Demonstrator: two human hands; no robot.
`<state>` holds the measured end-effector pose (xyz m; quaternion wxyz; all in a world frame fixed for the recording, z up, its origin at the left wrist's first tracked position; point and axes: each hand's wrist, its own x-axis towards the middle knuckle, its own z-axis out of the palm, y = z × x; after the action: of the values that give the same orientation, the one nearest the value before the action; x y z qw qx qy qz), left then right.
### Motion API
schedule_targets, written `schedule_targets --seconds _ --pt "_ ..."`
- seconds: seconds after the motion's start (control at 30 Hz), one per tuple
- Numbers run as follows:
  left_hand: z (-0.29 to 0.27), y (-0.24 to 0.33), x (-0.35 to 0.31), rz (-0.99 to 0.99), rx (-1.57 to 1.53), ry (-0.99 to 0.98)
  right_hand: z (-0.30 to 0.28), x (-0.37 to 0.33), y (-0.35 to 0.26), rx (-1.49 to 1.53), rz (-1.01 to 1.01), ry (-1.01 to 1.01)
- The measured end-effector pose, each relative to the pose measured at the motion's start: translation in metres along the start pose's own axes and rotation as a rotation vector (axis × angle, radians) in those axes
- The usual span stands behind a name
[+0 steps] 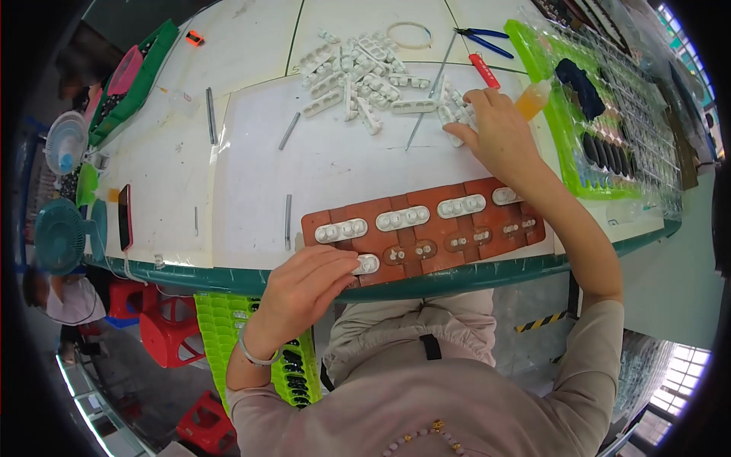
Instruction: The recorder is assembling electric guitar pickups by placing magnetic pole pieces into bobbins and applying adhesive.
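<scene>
A reddish-brown block (423, 199) with two rows of recesses lies along the table's near edge. Several white oval plastic pieces with round bumps, such as this white piece (402, 218), sit in its far row. At the block's near left corner my left hand (304, 293) is closed on another white piece (368, 264), its fingers covering the left part. My right hand (499, 137) reaches to the right side of a loose heap of white pieces (358, 72). Thumb and fingers there close around a white piece (451, 118), partly hidden by them. Bare recesses with small pegs show in the near row.
Blue-handled pliers (487, 42), a red-handled tool (484, 71), a thin metal rod (426, 107) and an orange-tinted bottle (533, 99) lie beyond. A bright green tray (567, 129) stands at right. Grey strips (288, 221), a phone (126, 217) and a teal fan (61, 236) are left.
</scene>
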<state>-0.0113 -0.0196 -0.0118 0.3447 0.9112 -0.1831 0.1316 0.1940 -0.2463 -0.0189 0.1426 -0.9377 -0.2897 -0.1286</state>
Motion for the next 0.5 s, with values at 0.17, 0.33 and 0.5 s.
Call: schedule_targets --seconds 0.17,0.33,0.5 --pt "-0.001 -0.008 -0.006 -0.024 -0.054 0.007 0.004 -0.008 0.004 0.243 -0.001 -0.155" --pt "-0.005 -0.004 0.005 0.091 0.126 -0.005 -0.005 -0.021 0.005 0.304 -0.293 -0.038" --pt "0.006 0.0 0.066 -0.232 -0.33 -0.081 -0.031 -0.039 -0.013 0.247 -0.617 0.189"
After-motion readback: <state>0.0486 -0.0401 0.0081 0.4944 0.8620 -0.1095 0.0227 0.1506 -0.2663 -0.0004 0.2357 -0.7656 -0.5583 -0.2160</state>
